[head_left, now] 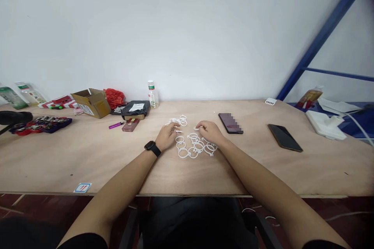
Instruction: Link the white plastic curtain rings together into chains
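Observation:
Several white curtain rings with small eyelets lie in a loose pile on the wooden table, below and between my two hands. A second small cluster of white rings lies just beyond my left hand. My left hand, with a dark watch on its wrist, is closed, and a bit of white ring shows at its fingertips. My right hand pinches another white ring between thumb and forefinger above the pile. The fingers hide most of both held rings.
A phone lies right of my right hand, with another phone farther right. To the left are a purple lighter, a dark red small box, a black package, a bottle and an open cardboard box.

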Demonstrator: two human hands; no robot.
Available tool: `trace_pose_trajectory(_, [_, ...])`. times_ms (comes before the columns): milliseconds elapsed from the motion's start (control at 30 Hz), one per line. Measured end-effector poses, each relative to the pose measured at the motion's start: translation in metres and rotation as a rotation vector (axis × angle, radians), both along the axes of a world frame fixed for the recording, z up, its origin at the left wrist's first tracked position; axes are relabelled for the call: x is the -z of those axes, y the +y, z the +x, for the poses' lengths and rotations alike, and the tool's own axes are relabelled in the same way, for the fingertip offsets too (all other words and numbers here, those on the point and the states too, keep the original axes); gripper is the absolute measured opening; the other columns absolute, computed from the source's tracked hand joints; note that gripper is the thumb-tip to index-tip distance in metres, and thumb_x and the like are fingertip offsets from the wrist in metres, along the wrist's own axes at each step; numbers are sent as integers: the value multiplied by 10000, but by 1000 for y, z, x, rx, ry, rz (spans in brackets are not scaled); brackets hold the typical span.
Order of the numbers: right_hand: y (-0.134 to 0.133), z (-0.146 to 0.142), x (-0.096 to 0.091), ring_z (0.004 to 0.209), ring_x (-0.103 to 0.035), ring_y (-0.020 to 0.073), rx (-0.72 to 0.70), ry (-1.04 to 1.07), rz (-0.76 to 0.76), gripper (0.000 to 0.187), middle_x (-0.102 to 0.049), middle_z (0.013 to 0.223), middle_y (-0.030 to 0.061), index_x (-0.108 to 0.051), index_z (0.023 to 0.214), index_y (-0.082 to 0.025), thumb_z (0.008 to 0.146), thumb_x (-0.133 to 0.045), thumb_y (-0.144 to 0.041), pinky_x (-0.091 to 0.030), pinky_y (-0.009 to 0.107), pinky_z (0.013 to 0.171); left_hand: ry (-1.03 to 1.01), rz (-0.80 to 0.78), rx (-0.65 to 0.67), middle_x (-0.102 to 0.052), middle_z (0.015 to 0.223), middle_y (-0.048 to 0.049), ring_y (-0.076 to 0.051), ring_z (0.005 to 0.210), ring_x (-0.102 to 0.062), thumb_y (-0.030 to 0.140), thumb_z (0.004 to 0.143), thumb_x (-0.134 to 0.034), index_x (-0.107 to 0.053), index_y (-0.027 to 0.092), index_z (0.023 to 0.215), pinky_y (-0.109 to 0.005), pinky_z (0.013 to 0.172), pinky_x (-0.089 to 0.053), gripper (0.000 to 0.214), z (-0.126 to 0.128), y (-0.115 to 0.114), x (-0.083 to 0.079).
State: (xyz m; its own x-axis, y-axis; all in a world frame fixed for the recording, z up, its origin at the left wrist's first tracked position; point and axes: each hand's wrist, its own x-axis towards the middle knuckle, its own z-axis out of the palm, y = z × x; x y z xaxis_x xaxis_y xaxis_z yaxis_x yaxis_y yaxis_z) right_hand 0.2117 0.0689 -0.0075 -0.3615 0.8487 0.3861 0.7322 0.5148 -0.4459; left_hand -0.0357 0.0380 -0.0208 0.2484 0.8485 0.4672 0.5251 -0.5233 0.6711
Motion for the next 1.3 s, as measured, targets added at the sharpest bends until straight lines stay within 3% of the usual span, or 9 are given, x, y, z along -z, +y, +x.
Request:
trace_pose_trajectory(67, [0,-2,0,864,-643,178,-8,-7,1,247,-738,918,29,-721,862,-198,806,-482,-171,-423,254,782,5,-66,58,-724,1041,-41,-188,940,-673,61,723,-458,-634,190,1086,-332,860,-520,424,0,-2,1])
trace_pose_trajectory(233, [1,-7,1,854,-641,177,46,-18,6,233,-735,953,32,-715,953,-211,865,-504,-258,-427,259,762,61,-4,143,-666,1208,-56,-211,1115,-606,102,755,-479,-706,193,907,-374,1021,-444,289,2,-2,0])
trace_pose_trajectory(367, [5,-13,-3,866,-634,170,-14,-51,-26,207,-720,992,50,-706,958,-192,862,-527,-233,-432,251,758,140,129,-73,-707,998,-62,-228,999,-610,168,819,-489,-714,204,909,-414,974,-442,244,-6,11,3])
trace_pose_trajectory(500, [17,-28,-11,897,-631,167,-109,-41,-85,216,-710,1027,52,-689,1004,-195,897,-518,-270,-441,250,778,334,131,-267,-662,1078,-103,-280,1016,-570,270,838,-531,-736,214,958,-456,947,-425,244,-16,23,12])
trace_pose_trajectory(767, [53,-71,-2,990,-623,204,-142,-208,-126,400,-688,1108,100,-589,1237,-167,849,-585,-264,-430,261,826,407,75,-295,-622,1141,-102,-313,1077,-528,341,812,-627,-706,218,797,-475,944,-401,147,-17,21,17])
trace_pose_trajectory(900, [58,-63,4,919,-636,212,-121,-225,-145,321,-709,1027,107,-648,1105,-158,790,-605,-200,-431,261,783,303,159,-330,-601,1184,-99,-276,1067,-531,305,867,-568,-650,204,843,-441,940,-402,133,-16,17,7])
trace_pose_trajectory(967, [56,-52,3,846,-636,196,-98,-195,-142,329,-714,956,96,-622,1135,-150,821,-548,-210,-433,255,732,229,165,-308,-648,1041,-93,-250,983,-565,290,895,-526,-618,195,877,-399,890,-420,133,-14,14,0])
trace_pose_trajectory(1133, [40,-14,2,602,-563,124,-37,319,-265,391,-681,755,12,-603,1152,-160,795,-444,-184,-416,214,572,-25,14,-239,-655,694,-2,-168,637,-585,339,928,-477,-554,206,920,-287,644,-414,154,-7,7,-8])
trace_pose_trajectory(1300, [28,13,6,403,-368,58,41,818,-487,331,-689,735,14,-643,1007,-152,708,-563,-272,-267,193,399,-223,-77,-148,-645,645,5,-139,597,-580,394,863,-566,-579,181,858,-251,603,-425,213,-2,8,-1])
